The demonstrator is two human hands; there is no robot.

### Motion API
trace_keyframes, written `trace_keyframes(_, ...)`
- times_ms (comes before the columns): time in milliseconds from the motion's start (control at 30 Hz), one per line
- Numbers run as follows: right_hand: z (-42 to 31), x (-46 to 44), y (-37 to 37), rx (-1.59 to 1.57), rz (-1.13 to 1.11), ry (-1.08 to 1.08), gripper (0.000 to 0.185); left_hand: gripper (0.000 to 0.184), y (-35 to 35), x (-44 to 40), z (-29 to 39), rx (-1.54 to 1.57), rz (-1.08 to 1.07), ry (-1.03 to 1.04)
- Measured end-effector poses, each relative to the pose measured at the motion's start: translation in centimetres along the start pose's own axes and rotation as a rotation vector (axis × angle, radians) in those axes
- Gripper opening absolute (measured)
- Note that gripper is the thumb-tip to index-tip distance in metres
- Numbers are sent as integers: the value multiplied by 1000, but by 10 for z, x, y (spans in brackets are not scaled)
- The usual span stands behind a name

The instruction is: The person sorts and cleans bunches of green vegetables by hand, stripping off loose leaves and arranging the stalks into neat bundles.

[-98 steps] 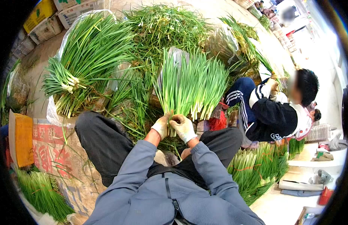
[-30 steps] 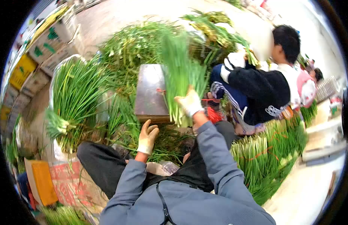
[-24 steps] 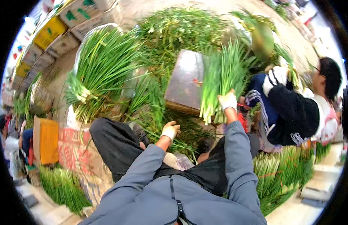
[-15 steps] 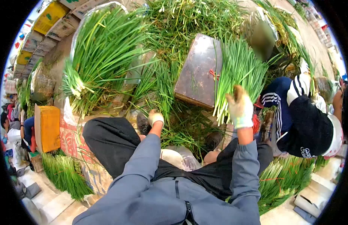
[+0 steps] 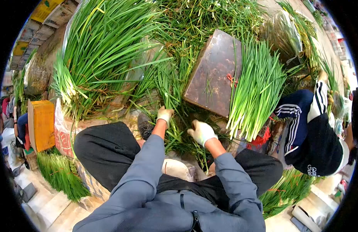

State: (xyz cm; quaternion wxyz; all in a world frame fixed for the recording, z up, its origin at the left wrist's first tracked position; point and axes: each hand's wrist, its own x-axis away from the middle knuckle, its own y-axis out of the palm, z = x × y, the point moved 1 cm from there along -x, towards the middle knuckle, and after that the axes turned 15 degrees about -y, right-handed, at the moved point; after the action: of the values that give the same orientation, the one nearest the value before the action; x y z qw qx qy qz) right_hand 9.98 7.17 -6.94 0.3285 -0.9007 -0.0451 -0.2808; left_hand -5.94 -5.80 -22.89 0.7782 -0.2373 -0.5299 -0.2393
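My left hand point(image 5: 165, 115), in a pale work glove, is closed around the lower ends of a bunch of garlic chives point(image 5: 166, 87), whose leaves stretch away from me. Just right of it, over the loose greens between my legs, hovers my gloved right hand point(image 5: 202, 132). Its fingers are curved, thumb and forefinger apart, with nothing visible in them. Ahead of that hand stands a dark metal-topped box point(image 5: 215, 71). A tidy row of garlic chives point(image 5: 256, 85) lies along the box's right side, pale ends toward me. Red ties point(image 5: 232, 80) rest on the box top.
A big heap of chives point(image 5: 105, 54) lies at front left, and loose trimmings point(image 5: 210, 19) spread behind the box. Another person point(image 5: 316, 127) in dark striped clothes sits at right. An orange box point(image 5: 43, 125) stands at far left, with more chives point(image 5: 63, 176) below it.
My right hand has left the row of chives beside the box and come down leftward, close to my left hand. My left hand keeps its grip. The view has shifted slightly.
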Motion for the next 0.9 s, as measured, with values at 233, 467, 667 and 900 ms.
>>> trace_keyframes(233, 2, -40, 30, -282, 199, 58, 64, 38, 7, 34, -4, 117, -584, 266)
trace_keyframes(467, -18, -7, 23, -311, 588, 58, 61, 38, -119, -60, 42, 136, 568, -119)
trace_keyframes(667, -66, 31, -8, -356, 752, -103, 64, 39, -144, -69, 38, -810, 835, -155)
trace_keyframes(900, -37, -14, 13, -667, 568, 13, 31, 27, -34, -19, 9, -70, 582, 177)
